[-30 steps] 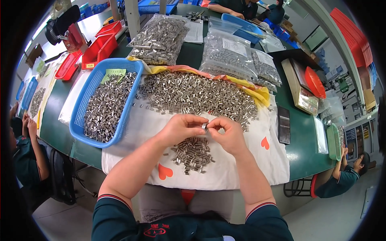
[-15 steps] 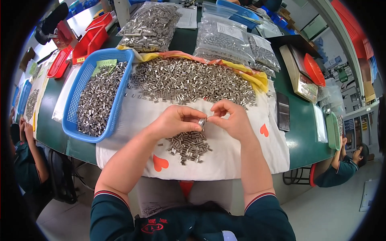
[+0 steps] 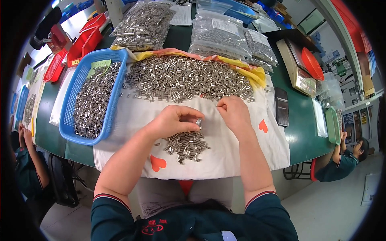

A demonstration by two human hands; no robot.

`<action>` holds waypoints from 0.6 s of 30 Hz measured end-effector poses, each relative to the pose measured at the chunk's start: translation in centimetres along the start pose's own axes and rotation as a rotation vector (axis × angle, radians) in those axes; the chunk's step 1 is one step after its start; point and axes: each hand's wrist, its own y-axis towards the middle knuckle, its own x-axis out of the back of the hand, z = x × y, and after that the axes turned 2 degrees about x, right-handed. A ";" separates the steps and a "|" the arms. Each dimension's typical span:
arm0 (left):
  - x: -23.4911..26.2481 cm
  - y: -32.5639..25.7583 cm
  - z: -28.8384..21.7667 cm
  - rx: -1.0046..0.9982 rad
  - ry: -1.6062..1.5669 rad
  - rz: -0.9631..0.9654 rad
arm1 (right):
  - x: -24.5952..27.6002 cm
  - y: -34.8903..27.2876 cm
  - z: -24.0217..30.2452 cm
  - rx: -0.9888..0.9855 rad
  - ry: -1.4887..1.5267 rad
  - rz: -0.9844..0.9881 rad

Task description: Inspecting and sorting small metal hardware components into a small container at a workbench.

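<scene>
My left hand point(image 3: 177, 120) is closed, with a shiny short metal sleeve point(image 3: 199, 121) showing between thumb and fingertips. Under it lies a small heap of metal sleeves point(image 3: 187, 146) on the white cloth point(image 3: 225, 156). My right hand point(image 3: 234, 113) is to the right and a little farther away, thumb and forefinger pinched together close to the near edge of a wide pile of loose metal sleeves point(image 3: 189, 78). Whatever that pinch may hold is too small to make out.
A blue basket point(image 3: 66, 116) full of sleeves stands at the left. Behind the pile, yellow cloth point(image 3: 257, 78) borders several plastic bags point(image 3: 140, 26) of metal parts. A dark phone-like slab point(image 3: 282, 106) lies at the right. Co-workers point(image 3: 341, 160) sit at both sides.
My right hand has left the left hand's fingertips and moved right and slightly away, toward the wide pile. My left hand has stayed nearly in place, still holding the metal sleeve.
</scene>
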 end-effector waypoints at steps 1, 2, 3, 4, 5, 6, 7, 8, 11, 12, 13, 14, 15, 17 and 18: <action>0.0 0.0 -0.1 0.001 -0.048 0.003 | 0.0 -0.1 0.1 -0.035 0.020 0.001; 0.1 0.0 -0.1 0.002 -0.096 0.006 | -0.1 -0.1 0.2 -0.069 0.039 0.002; 0.1 0.1 0.2 0.002 -0.098 0.004 | -0.2 -0.2 0.4 -0.067 0.039 0.004; 0.1 0.2 0.5 -0.021 -0.158 -0.036 | -0.3 0.0 0.6 -0.031 0.024 -0.023; 0.2 0.3 0.7 -0.045 -0.217 -0.076 | -0.3 0.0 0.8 0.005 0.011 -0.050; 0.2 0.5 0.7 -0.043 -0.219 -0.082 | 0.0 -0.1 1.0 0.009 0.013 -0.046; 0.0 0.9 0.4 -0.029 -0.280 -0.077 | 0.7 -0.3 1.4 -0.047 0.301 0.000; 0.0 0.9 0.3 -0.012 -0.341 -0.067 | 1.2 -0.6 1.9 -0.113 0.588 0.045; 0.6 0.4 0.2 -0.020 -0.303 -0.112 | 1.5 -0.7 3.7 -0.021 0.755 0.147; 0.6 0.2 0.3 -0.030 -0.317 -0.113 | 1.4 -0.8 4.1 -0.017 0.760 0.161; 0.6 0.3 0.4 -0.030 -0.317 -0.114 | 1.3 -0.8 4.0 -0.016 0.761 0.161; 0.6 0.5 0.5 -0.033 -0.302 -0.101 | 1.2 -0.8 3.9 0.028 0.716 0.132; 0.6 0.5 0.4 -0.037 -0.286 -0.089 | 1.1 -0.8 3.9 0.073 0.670 0.102; 0.6 0.5 0.4 -0.023 -0.270 -0.093 | 0.9 -0.9 4.0 0.103 0.612 0.075; 0.7 0.5 0.4 -0.011 -0.254 -0.095 | 0.8 -1.0 4.1 0.133 0.552 0.047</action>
